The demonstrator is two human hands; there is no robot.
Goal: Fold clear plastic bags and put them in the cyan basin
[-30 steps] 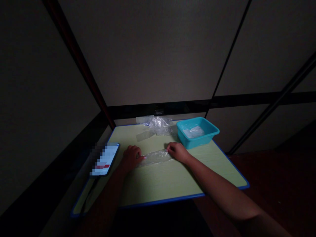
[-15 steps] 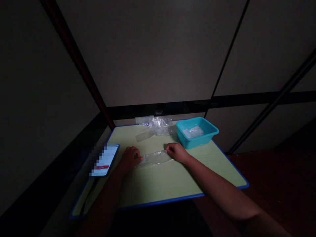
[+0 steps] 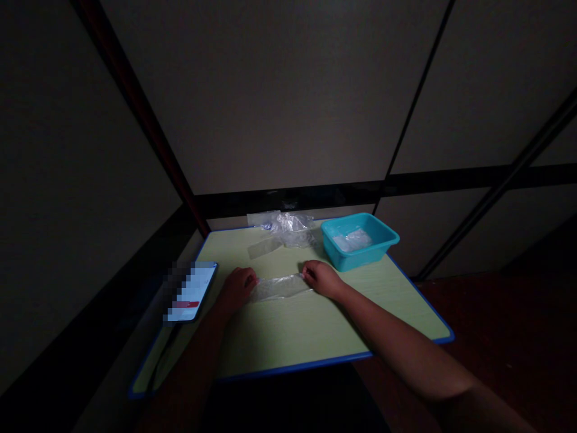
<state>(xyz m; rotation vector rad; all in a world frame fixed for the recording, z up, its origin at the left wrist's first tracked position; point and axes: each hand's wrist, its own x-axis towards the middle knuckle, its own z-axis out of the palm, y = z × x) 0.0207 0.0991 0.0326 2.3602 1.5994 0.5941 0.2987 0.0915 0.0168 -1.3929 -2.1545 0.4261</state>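
A clear plastic bag [image 3: 280, 287] is stretched sideways between my two hands, low over the middle of the table. My left hand [image 3: 238, 285] pinches its left end, fingers closed. At the right end, the closed fingers of my right hand [image 3: 321, 278] grip the bag's upper corner. Behind the hands lies a heap of crumpled clear plastic bags [image 3: 295, 228], with one flat strip reaching forward from it. A turquoise basin [image 3: 360, 260] stands just beyond my right hand and holds folded clear plastic [image 3: 354, 240].
A lit phone [image 3: 193, 291] lies at the left edge of the pale green table [image 3: 288, 343], which has a blue rim. A thin dark cable or strap runs down from the phone. Panelled walls [image 3: 279, 120] stand behind and to the left.
My left hand has shifted slightly, its fingertips a little higher along the bag's end. The bag's near edge lies slightly farther from me. My right hand has hardly moved.
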